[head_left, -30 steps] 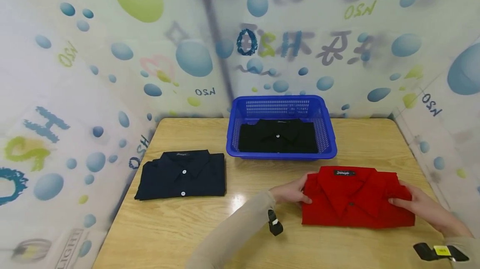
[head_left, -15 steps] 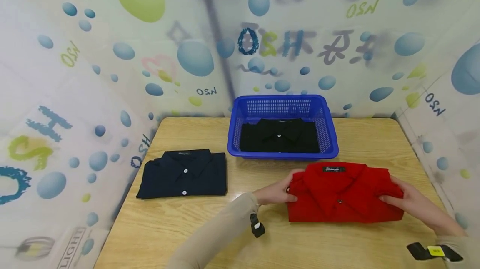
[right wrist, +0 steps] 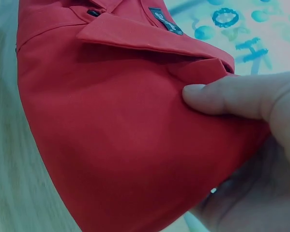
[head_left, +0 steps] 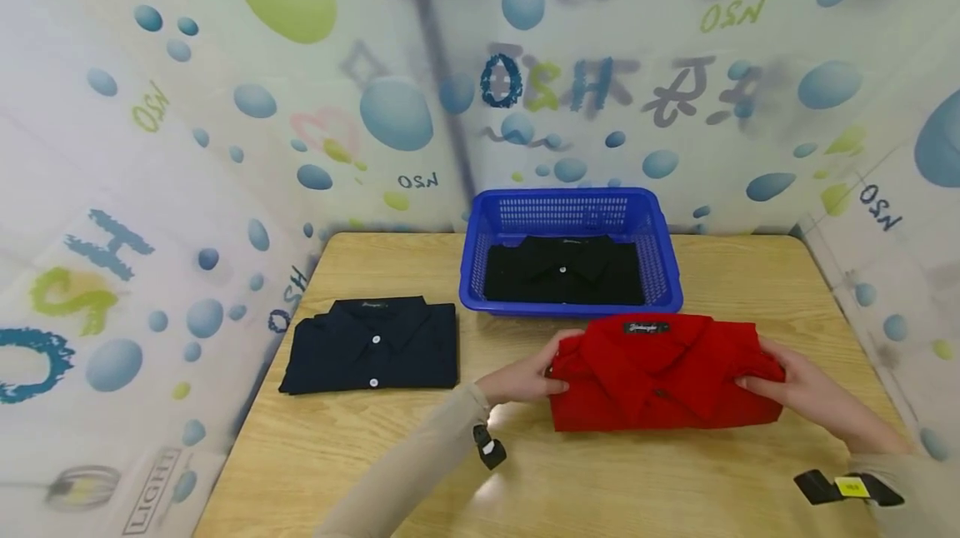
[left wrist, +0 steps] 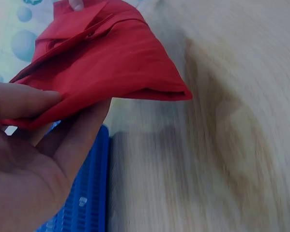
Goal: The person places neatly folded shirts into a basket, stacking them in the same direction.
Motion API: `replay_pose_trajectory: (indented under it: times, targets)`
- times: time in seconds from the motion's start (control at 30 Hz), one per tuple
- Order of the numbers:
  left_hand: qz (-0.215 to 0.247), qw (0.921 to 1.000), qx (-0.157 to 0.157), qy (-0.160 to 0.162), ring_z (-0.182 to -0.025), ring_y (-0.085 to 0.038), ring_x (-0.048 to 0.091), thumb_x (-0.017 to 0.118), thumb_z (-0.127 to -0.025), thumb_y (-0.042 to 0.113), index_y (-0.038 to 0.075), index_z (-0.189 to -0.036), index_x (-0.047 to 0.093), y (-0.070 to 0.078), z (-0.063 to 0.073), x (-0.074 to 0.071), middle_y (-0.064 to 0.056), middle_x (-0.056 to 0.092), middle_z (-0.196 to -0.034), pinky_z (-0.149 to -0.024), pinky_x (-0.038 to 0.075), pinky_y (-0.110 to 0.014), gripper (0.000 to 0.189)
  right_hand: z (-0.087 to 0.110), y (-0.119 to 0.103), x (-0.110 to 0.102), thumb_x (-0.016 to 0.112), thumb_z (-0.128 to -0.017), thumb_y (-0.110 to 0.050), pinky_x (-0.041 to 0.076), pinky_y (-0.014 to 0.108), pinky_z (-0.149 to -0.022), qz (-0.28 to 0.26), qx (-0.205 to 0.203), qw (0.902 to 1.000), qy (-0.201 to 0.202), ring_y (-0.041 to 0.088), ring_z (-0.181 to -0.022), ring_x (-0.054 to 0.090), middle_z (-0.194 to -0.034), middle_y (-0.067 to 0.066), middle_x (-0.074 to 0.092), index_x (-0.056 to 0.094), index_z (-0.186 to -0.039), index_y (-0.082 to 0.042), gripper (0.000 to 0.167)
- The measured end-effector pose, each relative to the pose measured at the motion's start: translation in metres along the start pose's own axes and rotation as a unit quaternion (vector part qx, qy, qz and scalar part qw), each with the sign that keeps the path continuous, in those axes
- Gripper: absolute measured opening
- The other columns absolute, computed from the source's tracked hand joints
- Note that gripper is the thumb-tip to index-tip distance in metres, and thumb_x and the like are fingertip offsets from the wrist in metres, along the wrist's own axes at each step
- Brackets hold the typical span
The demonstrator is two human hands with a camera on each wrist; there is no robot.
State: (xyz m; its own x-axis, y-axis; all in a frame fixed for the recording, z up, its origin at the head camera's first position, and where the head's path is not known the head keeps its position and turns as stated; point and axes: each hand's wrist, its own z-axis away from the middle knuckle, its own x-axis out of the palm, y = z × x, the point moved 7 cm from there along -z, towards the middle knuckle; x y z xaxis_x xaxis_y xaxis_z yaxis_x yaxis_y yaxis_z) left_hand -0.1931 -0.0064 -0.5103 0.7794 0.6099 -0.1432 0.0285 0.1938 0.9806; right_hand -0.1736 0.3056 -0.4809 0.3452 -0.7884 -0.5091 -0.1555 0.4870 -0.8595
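A folded red shirt (head_left: 660, 380) with a dark collar label is held up between both hands, just in front of the blue basket (head_left: 570, 310). My left hand (head_left: 525, 376) pinches its left side, thumb on top and fingers beneath, as the left wrist view shows. On the opposite side my right hand (head_left: 795, 384) grips the shirt with the thumb (right wrist: 222, 96) over the cloth and the fingers underneath, mostly hidden. Beneath the shirt, the left wrist view shows the wooden tabletop (left wrist: 154, 159). Inside the basket lies a folded black shirt (head_left: 517, 276).
A folded navy shirt (head_left: 375, 355) lies on the left of the wooden table (head_left: 405, 430). Behind the table and along both sides stand walls covered in printed sheeting (head_left: 360, 213), with the basket close to the back one.
Both hands have carried the red shirt leftward and slightly away from me, nearer the basket's front. It has risen from the tabletop. The head view has shifted slightly.
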Motion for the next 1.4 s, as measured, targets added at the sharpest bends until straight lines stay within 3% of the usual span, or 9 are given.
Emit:
replay_pose_trajectory:
  times: [0.23,0.47,0.7,0.8,0.93,1.13,1.27,1.4]
  targets:
    - [-0.011,0.9998,0.007,0.015,-0.123,-0.014,0.047,0.048,-0.088,-0.017,0.019,-0.147,0.023,0.003,0.021,-0.02,-0.005,0.043,-0.14,-0.102,0.037,-0.03,0.074,-0.018,-0.018,0.015,0.064,-0.091,-0.002,0.05,0.019,-0.077,-0.025,-0.025,0.9992,-0.017,-0.005,-0.099,0.055,-0.115,-0.021,0.057,0.041,-0.134,0.01,0.051]
    - [-0.009,0.9989,0.025,0.039,-0.124,-0.019,0.045,0.046,-0.087,-0.019,0.016,-0.147,0.023,0.004,0.033,-0.038,-0.009,0.042,-0.142,-0.102,0.038,-0.034,0.073,-0.033,-0.028,0.029,0.064,-0.091,-0.001,0.05,0.02,-0.079,-0.054,-0.044,0.9975,-0.013,-0.002,-0.1,0.056,-0.116,-0.019,0.058,0.038,-0.137,0.009,0.054]
    - [-0.045,0.9956,0.011,0.082,-0.125,-0.018,0.041,0.048,-0.09,-0.014,0.019,-0.147,0.026,0.006,0.045,-0.063,-0.003,0.04,-0.142,-0.103,0.036,-0.036,0.069,-0.051,-0.035,0.041,0.063,-0.093,-0.006,0.05,0.023,-0.081,-0.064,-0.006,0.9979,-0.007,0.002,-0.1,0.057,-0.126,0.021,0.055,0.035,-0.141,0.006,0.058]
    - [-0.038,0.9947,0.02,0.094,-0.12,-0.02,0.045,0.045,-0.09,-0.016,0.018,-0.146,0.028,0.012,0.048,-0.074,-0.005,0.044,-0.138,-0.101,0.039,-0.038,0.067,-0.059,-0.037,0.045,0.063,-0.093,-0.009,0.05,0.024,-0.082,-0.066,0.013,0.9977,-0.004,0.009,-0.102,0.057,-0.128,0.026,0.052,0.034,-0.143,0.005,0.059]
    - [-0.02,0.9932,0.031,0.11,-0.115,-0.022,0.051,0.041,-0.091,-0.018,0.015,-0.144,0.029,0.019,0.049,-0.087,-0.009,0.049,-0.133,-0.097,0.043,-0.037,0.064,-0.07,-0.043,0.046,0.061,-0.094,-0.01,0.05,0.024,-0.082,-0.071,0.012,0.9974,0.002,0.013,-0.103,0.057,-0.128,0.026,0.051,0.034,-0.142,0.005,0.057]
    - [-0.045,0.9879,0.054,0.138,-0.114,-0.025,0.052,0.039,-0.09,-0.021,0.007,-0.144,0.029,0.034,0.05,-0.102,-0.016,0.048,-0.134,-0.096,0.045,-0.038,0.061,-0.079,-0.057,0.042,0.061,-0.094,-0.006,0.05,0.021,-0.082,-0.069,-0.013,0.9972,0.023,0.005,-0.099,0.057,-0.125,0.023,0.054,0.039,-0.138,0.005,0.051]
    - [-0.055,0.9848,0.067,0.15,-0.113,-0.03,0.053,0.038,-0.089,-0.022,-0.001,-0.141,0.03,0.061,0.056,-0.105,-0.021,0.048,-0.132,-0.094,0.047,-0.041,0.057,-0.084,-0.068,0.039,0.062,-0.093,-0.005,0.05,0.021,-0.081,-0.083,-0.032,0.9954,0.034,0.005,-0.098,0.059,-0.122,0.018,0.057,0.041,-0.136,0.005,0.049]
    - [-0.066,0.9807,0.079,0.166,-0.111,-0.032,0.054,0.037,-0.089,-0.021,-0.004,-0.139,0.031,0.084,0.059,-0.11,-0.023,0.048,-0.129,-0.092,0.048,-0.042,0.053,-0.089,-0.077,0.036,0.061,-0.093,-0.003,0.05,0.021,-0.081,-0.099,-0.054,0.9925,0.047,0.003,-0.098,0.061,-0.119,0.006,0.06,0.042,-0.135,0.004,0.047]
